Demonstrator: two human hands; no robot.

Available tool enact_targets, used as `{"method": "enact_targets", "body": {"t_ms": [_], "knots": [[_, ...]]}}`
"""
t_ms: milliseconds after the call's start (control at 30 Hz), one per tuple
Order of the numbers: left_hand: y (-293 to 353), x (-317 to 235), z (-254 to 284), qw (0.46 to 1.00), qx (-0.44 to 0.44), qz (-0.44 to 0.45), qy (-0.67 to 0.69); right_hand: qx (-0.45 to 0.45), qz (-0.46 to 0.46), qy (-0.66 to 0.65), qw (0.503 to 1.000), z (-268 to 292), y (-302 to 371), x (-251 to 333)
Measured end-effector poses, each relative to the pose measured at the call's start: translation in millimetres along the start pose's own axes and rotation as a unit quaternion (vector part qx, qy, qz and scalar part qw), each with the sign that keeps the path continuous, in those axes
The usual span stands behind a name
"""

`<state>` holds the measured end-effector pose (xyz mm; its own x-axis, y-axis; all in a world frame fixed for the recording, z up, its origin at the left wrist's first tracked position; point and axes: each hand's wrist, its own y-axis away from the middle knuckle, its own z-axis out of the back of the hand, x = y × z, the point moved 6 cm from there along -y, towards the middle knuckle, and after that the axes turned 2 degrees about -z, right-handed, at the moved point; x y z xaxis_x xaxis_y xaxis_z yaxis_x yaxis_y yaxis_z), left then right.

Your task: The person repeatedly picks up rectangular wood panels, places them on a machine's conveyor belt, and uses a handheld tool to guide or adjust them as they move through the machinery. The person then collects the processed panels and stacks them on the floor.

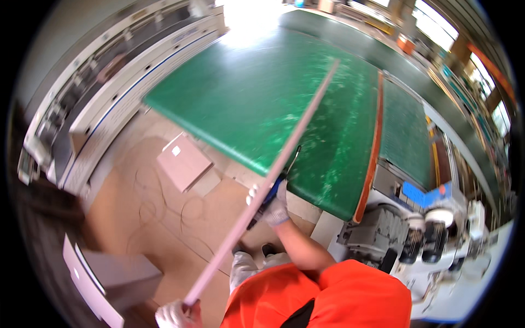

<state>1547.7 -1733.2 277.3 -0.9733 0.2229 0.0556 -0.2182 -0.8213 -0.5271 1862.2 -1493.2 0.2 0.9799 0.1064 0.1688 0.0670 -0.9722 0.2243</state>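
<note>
A long, narrow pale pink strip [277,165] is held slantwise by a person in an orange-red shirt [317,298]. Its lower end is gripped by the closed fingers of the gloved left hand [178,315], well short of the near edge of a wide green belt [219,93]. Further up, just outside that near edge, the strip is clasped by the gloved right hand [278,210], whose fingertips are seen past its far side; a blue and black tool [272,192] with a thin metal end is held in the same hand. The strip's far end reaches over the belt toward its far right corner; whether the belt is touched cannot be told. The belt's right edge is bordered by a brown strip of trim [372,158]. Pink panels [185,161] are laid on the floor [126,208] beside the near edge, toward the left corner. A machine with motors [435,243] is placed off the near right corner.
</note>
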Motion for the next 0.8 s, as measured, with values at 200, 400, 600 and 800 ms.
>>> {"method": "enact_targets", "body": {"t_ms": [200,400,600,800], "knots": [[263.0,-12.1,-40.0,0.947,0.104,0.279,0.119,0.434,-0.188,-0.152,0.868,-92.9,-41.0,-142.5],[227.4,-12.3,33.2,0.965,0.050,0.253,-0.051,0.452,-0.316,-0.215,0.806,-84.3,-21.9,-276.4],[320.4,28.4,75.0,0.903,0.060,0.422,0.043,0.293,-0.437,0.049,0.849,-85.4,58.3,-370.4],[409.3,124.5,77.7,0.795,0.045,0.605,-0.017,0.034,-0.326,0.337,0.883,-52.6,81.3,-505.5]]}}
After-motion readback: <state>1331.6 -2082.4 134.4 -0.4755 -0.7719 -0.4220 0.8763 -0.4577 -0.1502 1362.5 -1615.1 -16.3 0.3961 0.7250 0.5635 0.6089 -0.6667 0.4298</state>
